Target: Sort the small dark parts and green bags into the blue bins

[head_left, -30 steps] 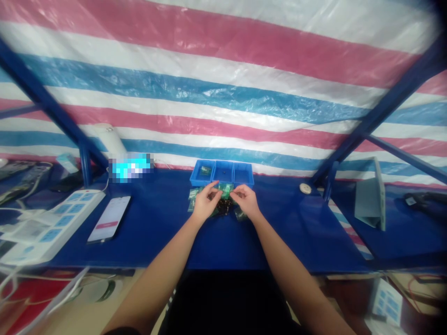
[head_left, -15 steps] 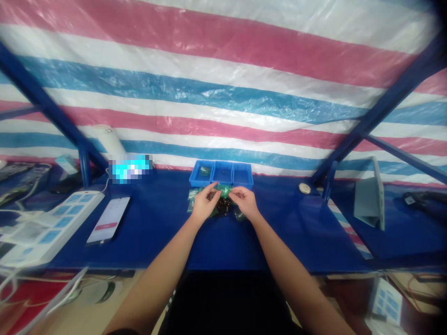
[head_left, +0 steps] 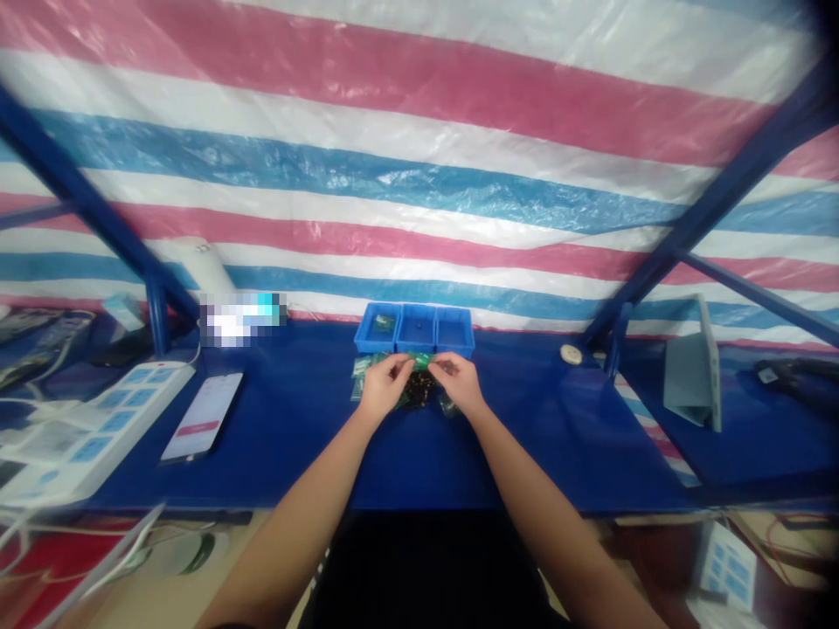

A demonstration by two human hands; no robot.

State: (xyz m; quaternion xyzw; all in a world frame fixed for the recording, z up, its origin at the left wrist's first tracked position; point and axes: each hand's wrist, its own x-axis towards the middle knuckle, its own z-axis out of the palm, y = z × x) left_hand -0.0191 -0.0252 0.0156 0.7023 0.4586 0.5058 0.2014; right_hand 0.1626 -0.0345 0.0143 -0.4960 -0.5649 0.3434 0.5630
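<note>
Between my two hands is a small green plastic bag. My left hand pinches its left side, and my right hand pinches the right side. Below the bag lies a pile of small dark pieces, too small to name, partly covered by my fingers. More little clear-green bags lie beside my left hand. Another bag is under my right hand. Just beyond my hands stands a blue three-compartment tray; its left compartment holds a small bag.
On the left of the blue table are a phone, a white power strip and a white cylinder. To the right are a round pale disc, a blue frame post and a propped tablet. Striped sheeting hangs behind.
My left fingers have closed in from a more spread position onto the green bag. The bag looks flatter and lower between my hands. The blurred screen at the back left has changed colour.
</note>
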